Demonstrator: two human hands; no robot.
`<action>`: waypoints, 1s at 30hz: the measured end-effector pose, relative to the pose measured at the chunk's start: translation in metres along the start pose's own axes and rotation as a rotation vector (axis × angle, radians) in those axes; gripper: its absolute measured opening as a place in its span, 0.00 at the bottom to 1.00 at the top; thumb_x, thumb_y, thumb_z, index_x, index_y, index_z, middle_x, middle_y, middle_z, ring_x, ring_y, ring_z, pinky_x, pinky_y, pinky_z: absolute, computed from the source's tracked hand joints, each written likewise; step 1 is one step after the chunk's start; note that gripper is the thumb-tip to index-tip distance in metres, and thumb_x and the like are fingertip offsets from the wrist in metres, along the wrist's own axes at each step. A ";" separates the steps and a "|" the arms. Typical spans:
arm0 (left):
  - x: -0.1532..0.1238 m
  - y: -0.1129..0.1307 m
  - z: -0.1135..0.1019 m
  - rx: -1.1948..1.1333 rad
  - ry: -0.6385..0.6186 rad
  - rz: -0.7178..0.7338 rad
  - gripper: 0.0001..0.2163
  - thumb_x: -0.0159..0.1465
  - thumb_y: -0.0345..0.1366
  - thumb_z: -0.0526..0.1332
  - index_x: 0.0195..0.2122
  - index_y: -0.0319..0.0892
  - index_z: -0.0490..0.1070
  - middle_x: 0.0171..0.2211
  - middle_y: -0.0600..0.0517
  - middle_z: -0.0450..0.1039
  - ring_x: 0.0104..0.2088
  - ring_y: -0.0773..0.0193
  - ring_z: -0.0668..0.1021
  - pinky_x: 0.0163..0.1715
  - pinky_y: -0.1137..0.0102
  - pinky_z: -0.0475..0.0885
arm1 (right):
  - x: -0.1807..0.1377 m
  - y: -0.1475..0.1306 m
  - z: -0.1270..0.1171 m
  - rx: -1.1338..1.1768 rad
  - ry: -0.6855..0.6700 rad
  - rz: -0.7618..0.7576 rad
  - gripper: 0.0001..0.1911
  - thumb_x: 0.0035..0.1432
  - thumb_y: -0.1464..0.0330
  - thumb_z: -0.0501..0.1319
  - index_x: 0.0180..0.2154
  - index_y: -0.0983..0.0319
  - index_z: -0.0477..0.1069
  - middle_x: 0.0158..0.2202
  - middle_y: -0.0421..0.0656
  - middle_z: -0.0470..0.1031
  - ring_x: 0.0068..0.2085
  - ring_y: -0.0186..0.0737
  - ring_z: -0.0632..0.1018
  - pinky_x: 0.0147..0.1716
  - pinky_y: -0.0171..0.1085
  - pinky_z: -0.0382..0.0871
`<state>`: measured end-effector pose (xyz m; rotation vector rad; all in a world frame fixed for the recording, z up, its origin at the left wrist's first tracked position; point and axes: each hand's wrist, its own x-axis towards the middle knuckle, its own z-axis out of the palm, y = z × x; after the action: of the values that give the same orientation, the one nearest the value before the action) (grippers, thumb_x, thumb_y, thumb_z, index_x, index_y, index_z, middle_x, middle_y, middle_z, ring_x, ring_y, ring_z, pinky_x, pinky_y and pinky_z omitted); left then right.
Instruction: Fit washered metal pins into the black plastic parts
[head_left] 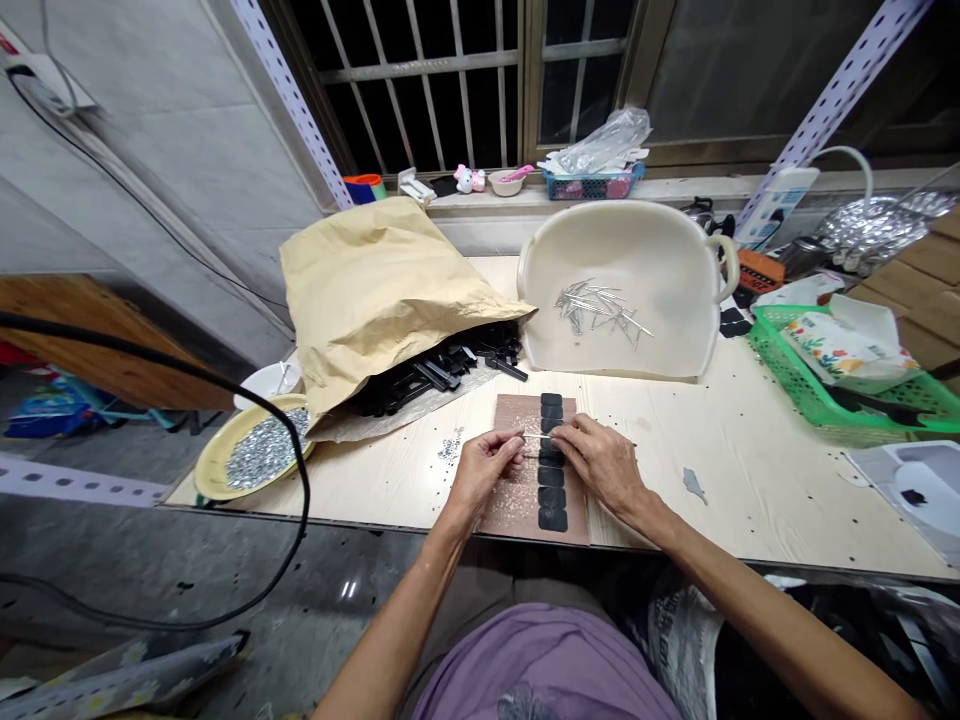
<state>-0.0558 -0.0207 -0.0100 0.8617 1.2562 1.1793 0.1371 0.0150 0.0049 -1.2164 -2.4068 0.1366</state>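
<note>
My left hand (484, 468) and my right hand (596, 460) meet over a small brown board (517, 420) at the table's front edge. Both pinch a thin metal pin (534, 437) held level between them, left fingers on its left end, right fingers on its right end. Under the pin runs a column of black plastic pieces (551, 478) laid along the board. Small metal bits (450, 447) lie scattered just left of the board.
A cream plastic tray (675, 340) with several metal pins (596, 305) stands behind the board. A brown paper sack (375, 290) spills black plastic parts (442, 365) at left. A yellow dish (214, 465) of small metal bits sits at far left, a green basket (787, 385) at right.
</note>
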 end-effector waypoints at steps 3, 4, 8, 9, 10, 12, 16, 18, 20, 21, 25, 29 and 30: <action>0.004 -0.002 0.004 -0.021 0.000 -0.011 0.24 0.54 0.43 0.66 0.50 0.38 0.70 0.26 0.53 0.73 0.24 0.71 0.73 0.26 0.74 0.71 | 0.005 0.024 0.001 -0.092 0.036 0.010 0.12 0.65 0.64 0.51 0.39 0.56 0.72 0.39 0.41 0.71 0.34 0.34 0.71 0.31 0.33 0.58; 0.006 -0.003 0.005 -0.017 0.012 -0.012 0.25 0.54 0.43 0.66 0.51 0.37 0.69 0.26 0.53 0.73 0.23 0.71 0.73 0.26 0.74 0.71 | 0.006 0.032 0.002 -0.129 0.038 0.009 0.11 0.65 0.64 0.51 0.39 0.56 0.72 0.40 0.41 0.71 0.33 0.33 0.71 0.30 0.33 0.57; 0.012 -0.010 0.004 0.088 0.071 0.029 0.25 0.55 0.43 0.64 0.51 0.35 0.69 0.26 0.53 0.71 0.21 0.72 0.72 0.24 0.74 0.71 | 0.015 0.053 0.007 -0.228 0.013 -0.012 0.10 0.65 0.65 0.53 0.38 0.56 0.73 0.39 0.40 0.71 0.31 0.33 0.68 0.30 0.34 0.54; 0.013 -0.011 0.004 0.125 0.087 0.051 0.24 0.56 0.43 0.64 0.51 0.36 0.70 0.25 0.53 0.70 0.21 0.72 0.71 0.23 0.74 0.71 | 0.016 0.056 0.008 -0.236 0.006 -0.016 0.10 0.64 0.65 0.53 0.38 0.56 0.73 0.38 0.40 0.71 0.31 0.33 0.68 0.30 0.34 0.54; 0.013 -0.013 0.004 0.160 0.103 0.073 0.23 0.56 0.44 0.63 0.50 0.36 0.70 0.25 0.54 0.69 0.21 0.72 0.71 0.21 0.75 0.70 | 0.018 0.059 0.010 -0.239 0.003 -0.019 0.10 0.64 0.66 0.53 0.38 0.56 0.73 0.38 0.41 0.71 0.31 0.33 0.67 0.30 0.34 0.53; 0.014 -0.016 0.004 0.213 0.132 0.114 0.22 0.57 0.44 0.62 0.49 0.37 0.71 0.25 0.54 0.68 0.20 0.73 0.71 0.19 0.76 0.69 | 0.017 0.063 0.014 -0.232 0.000 -0.045 0.09 0.64 0.68 0.53 0.37 0.58 0.72 0.36 0.41 0.71 0.31 0.34 0.67 0.30 0.34 0.53; 0.014 -0.018 0.007 0.261 0.177 0.155 0.21 0.57 0.46 0.61 0.48 0.37 0.72 0.24 0.55 0.67 0.18 0.74 0.69 0.16 0.78 0.66 | 0.007 0.070 0.022 -0.149 -0.024 -0.273 0.11 0.64 0.72 0.51 0.36 0.60 0.72 0.34 0.42 0.71 0.33 0.33 0.67 0.30 0.34 0.53; 0.014 -0.018 0.009 0.291 0.208 0.171 0.21 0.58 0.46 0.60 0.47 0.38 0.72 0.25 0.55 0.67 0.18 0.74 0.69 0.14 0.78 0.65 | 0.005 0.073 0.024 -0.115 -0.046 -0.357 0.12 0.65 0.73 0.50 0.37 0.60 0.72 0.34 0.41 0.70 0.33 0.33 0.67 0.29 0.33 0.54; 0.015 -0.020 0.011 0.345 0.238 0.195 0.20 0.58 0.46 0.59 0.47 0.39 0.72 0.27 0.54 0.67 0.19 0.73 0.69 0.14 0.78 0.64 | 0.006 0.077 0.026 -0.116 -0.030 -0.275 0.12 0.65 0.71 0.50 0.36 0.61 0.72 0.33 0.42 0.70 0.32 0.32 0.67 0.28 0.33 0.54; 0.015 -0.020 0.011 0.375 0.247 0.209 0.19 0.59 0.46 0.59 0.47 0.40 0.72 0.29 0.53 0.68 0.20 0.73 0.69 0.14 0.78 0.63 | 0.006 0.078 0.026 -0.120 -0.010 -0.200 0.13 0.65 0.70 0.50 0.36 0.61 0.72 0.33 0.42 0.70 0.31 0.32 0.67 0.28 0.33 0.55; 0.016 -0.023 0.011 0.474 0.247 0.246 0.18 0.61 0.45 0.57 0.47 0.42 0.72 0.32 0.52 0.69 0.22 0.71 0.70 0.19 0.75 0.66 | -0.003 0.079 0.025 -0.079 -0.050 -0.306 0.14 0.66 0.69 0.48 0.37 0.61 0.72 0.33 0.42 0.70 0.31 0.32 0.67 0.28 0.33 0.57; 0.017 -0.023 0.011 0.554 0.249 0.274 0.16 0.62 0.44 0.56 0.47 0.43 0.72 0.35 0.50 0.70 0.24 0.70 0.71 0.25 0.74 0.67 | 0.001 0.080 0.021 -0.077 -0.145 -0.506 0.15 0.66 0.71 0.47 0.39 0.59 0.71 0.33 0.41 0.71 0.32 0.33 0.68 0.31 0.35 0.60; 0.017 -0.023 0.011 0.559 0.249 0.279 0.16 0.62 0.44 0.57 0.47 0.43 0.72 0.36 0.50 0.70 0.25 0.70 0.72 0.26 0.74 0.67 | 0.006 0.081 0.020 -0.100 -0.124 -0.408 0.15 0.66 0.71 0.47 0.39 0.59 0.71 0.33 0.41 0.70 0.32 0.33 0.68 0.30 0.34 0.60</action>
<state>-0.0423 -0.0080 -0.0349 1.3645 1.7556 1.1939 0.1854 0.0710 -0.0334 -0.7496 -2.7425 -0.0353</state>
